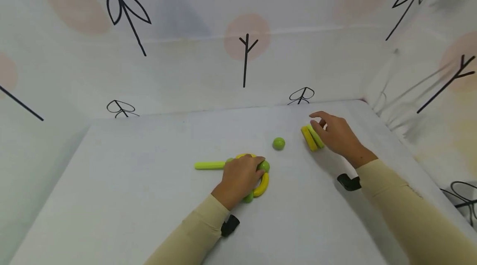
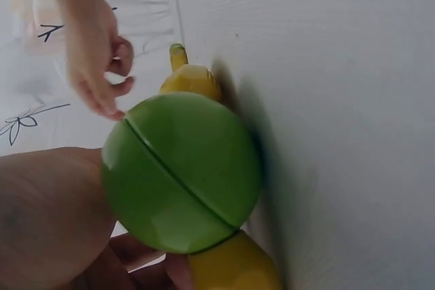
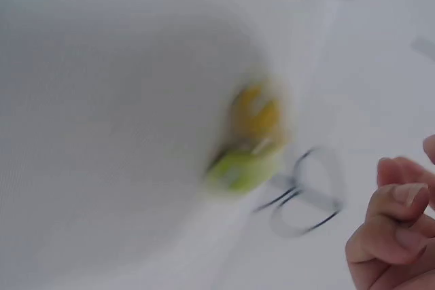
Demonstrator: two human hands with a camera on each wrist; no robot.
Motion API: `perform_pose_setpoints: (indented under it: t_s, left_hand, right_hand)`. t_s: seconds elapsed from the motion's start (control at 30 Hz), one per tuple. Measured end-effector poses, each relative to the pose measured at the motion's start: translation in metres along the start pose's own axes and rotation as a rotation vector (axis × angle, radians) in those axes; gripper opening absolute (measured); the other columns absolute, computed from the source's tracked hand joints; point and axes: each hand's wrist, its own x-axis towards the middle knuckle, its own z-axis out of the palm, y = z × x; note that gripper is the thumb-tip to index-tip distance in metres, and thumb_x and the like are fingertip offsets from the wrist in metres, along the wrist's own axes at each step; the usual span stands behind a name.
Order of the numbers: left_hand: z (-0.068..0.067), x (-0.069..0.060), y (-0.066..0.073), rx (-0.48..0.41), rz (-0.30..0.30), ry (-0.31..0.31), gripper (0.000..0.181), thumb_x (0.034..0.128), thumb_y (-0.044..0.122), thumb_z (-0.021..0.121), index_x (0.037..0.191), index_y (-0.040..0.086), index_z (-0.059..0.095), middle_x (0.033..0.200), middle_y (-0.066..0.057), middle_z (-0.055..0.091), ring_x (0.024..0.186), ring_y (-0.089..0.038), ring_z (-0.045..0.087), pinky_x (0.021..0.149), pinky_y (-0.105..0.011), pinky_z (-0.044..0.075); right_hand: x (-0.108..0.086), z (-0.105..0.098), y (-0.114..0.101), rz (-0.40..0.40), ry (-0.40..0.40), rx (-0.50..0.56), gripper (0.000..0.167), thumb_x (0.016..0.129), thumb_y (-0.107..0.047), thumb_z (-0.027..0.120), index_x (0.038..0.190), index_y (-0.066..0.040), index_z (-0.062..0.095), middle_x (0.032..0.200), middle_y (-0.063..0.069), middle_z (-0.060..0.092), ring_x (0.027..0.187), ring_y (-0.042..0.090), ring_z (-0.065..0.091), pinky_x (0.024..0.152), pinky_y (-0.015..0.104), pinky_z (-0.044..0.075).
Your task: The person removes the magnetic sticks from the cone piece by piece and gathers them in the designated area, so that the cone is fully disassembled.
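Note:
On the white table, my left hand [image 1: 238, 178] grips a toy ring of green balls joined by yellow curved rods, its thumb and forefinger at a green ball [image 1: 264, 167]. A yellow curved rod [image 1: 262, 185] bends below that ball, and a straight light-green rod [image 1: 209, 165] points left from the ring. Up close in the left wrist view, another green ball [image 2: 182, 172] hides part of the ring. My right hand [image 1: 337, 138] hovers empty, fingers loosely bent, beside a yellow piece [image 1: 309, 138] and a light-green piece [image 1: 316, 136]; both are blurred in the right wrist view.
A loose green ball [image 1: 278, 143] lies between the ring and the pair of pieces. Behind the white tabletop [image 1: 130, 198] hangs a pale cloth [image 1: 193, 70] with black plant drawings. Each wrist carries a black device, the right one [image 1: 349, 182] below the sleeve.

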Motion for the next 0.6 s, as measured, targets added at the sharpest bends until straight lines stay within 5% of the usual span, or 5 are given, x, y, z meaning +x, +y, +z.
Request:
perform_pose_setpoints:
  t_s: [0.07,0.27,0.47,0.6]
  left_hand:
    - [-0.001,0.0,-0.002,-0.009,0.011,-0.008,0.038,0.0944,0.035,0.07,0.13,0.024,0.067,0.115,0.001,0.073,0.095,-0.013,0.068,0.069,-0.035,0.052]
    - [-0.017,-0.002,-0.014,-0.105,0.006,0.034,0.041,0.0976,0.03,0.064,0.138,0.024,0.06,0.104,0.003,0.072,0.064,-0.01,0.056,0.053,-0.026,0.044]
    - [-0.038,-0.016,-0.032,-0.102,-0.067,0.166,0.036,0.0969,0.031,0.066,0.132,0.023,0.063,0.092,0.005,0.07,0.049,-0.008,0.044,0.045,-0.023,0.038]
    - [-0.041,-0.028,-0.042,-0.087,-0.115,0.168,0.04,0.0953,0.032,0.068,0.133,0.021,0.061,0.089,0.004,0.068,0.046,-0.008,0.043,0.044,-0.023,0.038]
  right_hand:
    - [-0.009,0.001,-0.017,-0.079,0.037,0.031,0.036,0.105,-0.025,0.05,0.136,-0.008,0.057,0.098,0.015,0.064,0.072,0.023,0.053,0.057,0.031,0.045]
    - [-0.028,0.019,-0.054,-0.266,0.09,0.072,0.025,0.102,-0.017,0.058,0.124,-0.011,0.067,0.085,0.003,0.064,0.066,0.015,0.05,0.056,0.026,0.045]
    - [-0.036,0.035,-0.078,-0.318,0.076,0.142,0.022,0.099,-0.017,0.062,0.12,-0.011,0.069,0.086,-0.001,0.064,0.067,0.013,0.051,0.055,0.023,0.046]
    - [-0.036,0.047,-0.089,-0.333,0.015,0.168,0.024,0.098,-0.016,0.064,0.121,-0.011,0.068,0.09,-0.002,0.063,0.074,0.011,0.055,0.06,0.022,0.049]
